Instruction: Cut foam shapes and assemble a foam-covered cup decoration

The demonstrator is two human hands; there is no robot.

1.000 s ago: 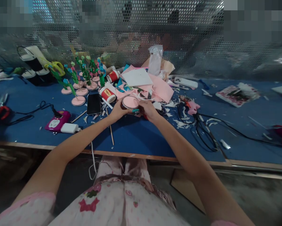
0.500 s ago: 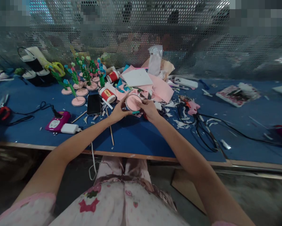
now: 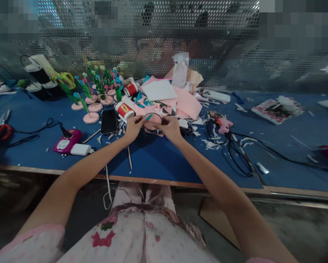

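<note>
Both my hands hold a round pink foam disc just above the blue tabletop. My left hand pinches its left rim, and a small teal strip lies against the disc's top by my fingers. My right hand grips the disc's right side with curled fingers. Behind the disc lies a heap of pink foam sheets with a white sheet on top.
Foam flowers on pink round bases stand at the back left, near a black phone, red-and-white tape rolls, a magenta device and white charger. Wooden sticks, black cables, paper scraps and a perforated metal screen surround the spot.
The disc has been tipped and turned between my hands: its pink face showed before, now it is more edge-on, and the teal strip has moved from its lower edge to its top.
</note>
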